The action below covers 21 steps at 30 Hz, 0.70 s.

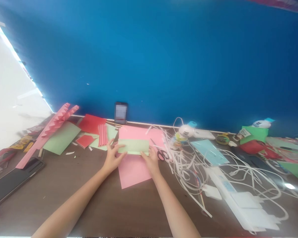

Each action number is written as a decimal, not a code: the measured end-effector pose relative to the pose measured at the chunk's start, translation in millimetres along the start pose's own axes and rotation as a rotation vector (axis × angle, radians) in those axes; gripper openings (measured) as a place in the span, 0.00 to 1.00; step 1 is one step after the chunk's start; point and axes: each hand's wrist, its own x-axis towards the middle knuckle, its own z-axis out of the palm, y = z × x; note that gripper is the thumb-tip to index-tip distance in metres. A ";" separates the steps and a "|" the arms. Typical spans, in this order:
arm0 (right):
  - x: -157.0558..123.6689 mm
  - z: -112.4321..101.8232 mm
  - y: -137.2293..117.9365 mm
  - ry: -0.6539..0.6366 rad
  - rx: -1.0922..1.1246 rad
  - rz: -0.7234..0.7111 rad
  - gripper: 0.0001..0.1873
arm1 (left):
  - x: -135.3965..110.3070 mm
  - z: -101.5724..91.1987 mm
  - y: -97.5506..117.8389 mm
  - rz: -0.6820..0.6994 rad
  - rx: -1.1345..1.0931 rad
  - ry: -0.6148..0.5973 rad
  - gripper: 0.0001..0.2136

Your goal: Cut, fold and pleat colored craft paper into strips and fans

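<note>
A pale green sheet of paper (133, 145), with a folded strip along its near edge, is held level between my two hands. My left hand (112, 154) pinches its left end, thumb along the near edge. At the right end, my right hand (151, 160) grips the paper, thumb on the fold. Beneath lies pink paper (134, 173) on the dark table, partly hidden by the green sheet. Close to my right hand rest scissors (162, 154) with dark handles. Left of my left hand stands a pleated pink paper strip (103, 135).
White cables and a power strip (228, 191) spread across the right side. A blue sheet (210, 152) lies over the cables. At left are a tall pink folded paper (49, 132), green paper (62, 137), red paper (91, 124) and a dark phone-like slab (12, 183). A blue wall (149, 59) rises behind.
</note>
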 end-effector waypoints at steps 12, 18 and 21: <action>-3.1 2.3 -3.9 0.106 -0.012 -0.058 0.20 | 12.7 -4.3 -16.2 -0.314 -0.448 -0.084 0.17; -4.8 2.9 -1.5 0.107 -0.048 -0.176 0.27 | 12.3 -6.3 -16.2 -0.371 -0.507 -0.083 0.18; -4.9 1.5 0.4 0.063 -0.081 -0.185 0.16 | 13.0 -8.6 -13.9 -0.388 -0.510 -0.067 0.18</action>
